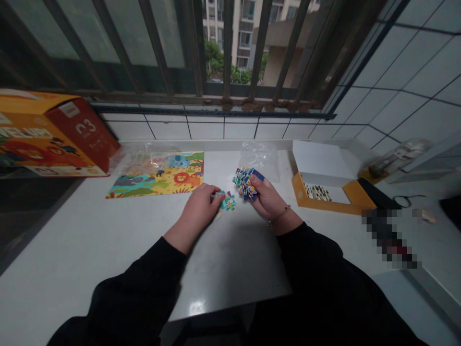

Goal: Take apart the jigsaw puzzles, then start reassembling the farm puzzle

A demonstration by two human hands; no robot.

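Note:
My right hand (264, 199) is closed around a stack of colourful puzzle pieces (245, 182), held just above the white counter (108, 250). My left hand (198, 206) rests on the counter with its fingers pinched on a teal puzzle piece (228, 200) that lies flat beside the stack. Both hands sit close together at the middle of the counter. A colourful animal picture sheet (160, 175) with a lion lies flat behind my left hand.
An orange and red puzzle box (50, 134) stands at the far left. A clear plastic bag (261, 158) lies behind my right hand. An open orange tray with a white lid (324, 180) sits to the right. A tiled wall and barred window are behind.

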